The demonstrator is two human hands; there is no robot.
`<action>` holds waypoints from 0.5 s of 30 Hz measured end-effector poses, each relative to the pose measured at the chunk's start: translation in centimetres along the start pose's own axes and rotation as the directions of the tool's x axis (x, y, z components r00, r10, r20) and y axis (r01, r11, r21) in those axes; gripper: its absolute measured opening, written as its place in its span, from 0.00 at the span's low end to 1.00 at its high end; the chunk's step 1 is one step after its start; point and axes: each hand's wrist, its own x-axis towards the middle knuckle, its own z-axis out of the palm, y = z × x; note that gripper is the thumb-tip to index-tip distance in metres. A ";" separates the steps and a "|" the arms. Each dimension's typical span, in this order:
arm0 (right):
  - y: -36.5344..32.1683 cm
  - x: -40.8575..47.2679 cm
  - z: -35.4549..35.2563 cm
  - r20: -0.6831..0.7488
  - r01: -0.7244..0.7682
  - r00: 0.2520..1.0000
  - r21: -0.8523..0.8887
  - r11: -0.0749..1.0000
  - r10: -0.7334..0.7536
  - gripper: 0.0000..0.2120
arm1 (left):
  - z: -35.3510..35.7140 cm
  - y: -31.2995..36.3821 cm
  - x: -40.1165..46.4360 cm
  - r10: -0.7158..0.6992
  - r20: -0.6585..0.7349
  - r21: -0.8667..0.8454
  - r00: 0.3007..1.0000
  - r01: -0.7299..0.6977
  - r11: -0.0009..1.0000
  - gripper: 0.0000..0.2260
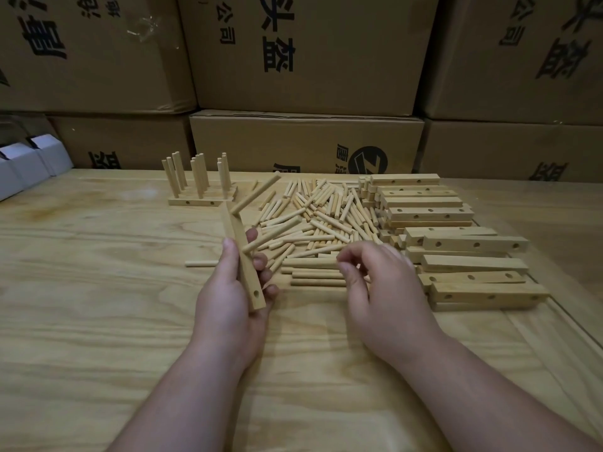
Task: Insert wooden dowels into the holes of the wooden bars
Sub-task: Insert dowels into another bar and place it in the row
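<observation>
Wooden bar [243,256] gripped upright, left hand [228,288]

dowels [321,220] pale tan | bars [456,246] light wood | table [98,288] grained yellow | boxes [306,53] brown, black print

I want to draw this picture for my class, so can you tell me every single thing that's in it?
held bar: one, pale wood, upright in the left hand, two dowels already sticking out of it, one hole free near the bottom
loose dowels: a big heap, too many to count, pale wood, middle of the table
empty bars: a stack, many, pale wood with holes, right of the heap
finished bars: a few, dowels standing up, far left of the heap
table: one, light wood
cardboard boxes: several, brown with black print, stacked behind
white boxes: two or so, far left edge
left hand: grips the held bar
right hand: fingers curled over the heap's near edge
</observation>
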 end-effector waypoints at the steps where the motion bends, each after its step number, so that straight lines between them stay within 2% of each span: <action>1: 0.0 0.0 0.0 -0.046 0.027 0.999 0.030 0.999 -0.025 0.06 | 0.0 0.0 -0.1 0.002 -0.022 0.004 1.000 -0.002 1.000 0.18; 6: -0.1 0.1 -0.3 -0.187 0.137 0.976 0.125 0.983 -0.112 0.09 | 0.4 0.2 -0.5 -0.002 -0.074 0.004 0.997 0.003 1.000 0.18; 15: -0.3 -0.2 -0.2 -0.177 0.237 0.963 0.195 0.952 -0.203 0.08 | 0.7 0.5 -0.9 -0.036 0.023 0.047 0.999 0.035 0.998 0.18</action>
